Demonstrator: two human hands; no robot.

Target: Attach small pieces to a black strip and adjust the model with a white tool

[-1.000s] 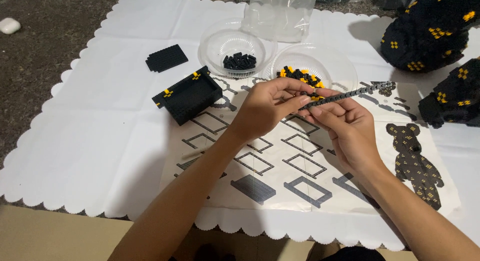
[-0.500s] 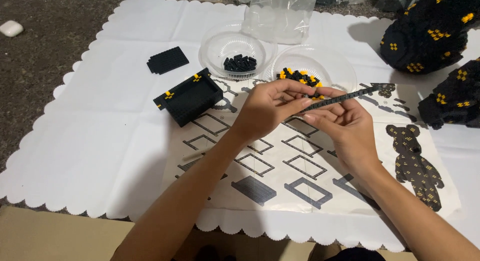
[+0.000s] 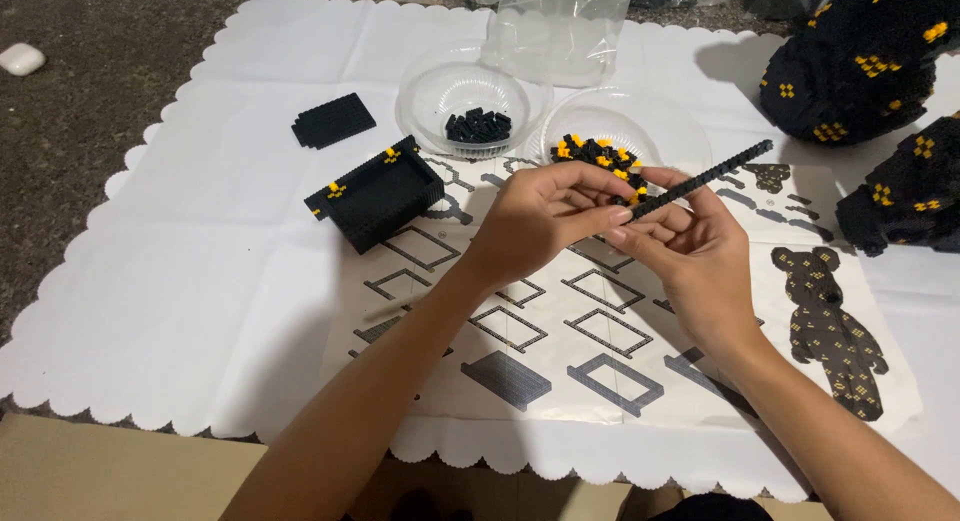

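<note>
My left hand [image 3: 545,216] and my right hand [image 3: 690,251] meet above the printed instruction sheet [image 3: 600,331]. Together they hold a long thin black brick strip [image 3: 715,171] that slants up to the right. The left fingertips pinch its lower end, and the right fingers support it from below. Just behind the hands stands a clear bowl [image 3: 650,126] holding black and yellow bricks [image 3: 595,156]. A second clear bowl [image 3: 455,91] with small black bricks [image 3: 478,126] stands to its left.
A black box-shaped brick build with yellow spots [image 3: 378,191] and a flat black plate [image 3: 333,119] lie left of the bowls on a white scalloped cloth [image 3: 200,311]. Large black and yellow brick pieces [image 3: 860,61] sit at the right. A clear plastic bag [image 3: 560,21] lies behind.
Both hands have shifted slightly with the strip, which now tilts a little more steeply up to the right. Nothing was let go.
</note>
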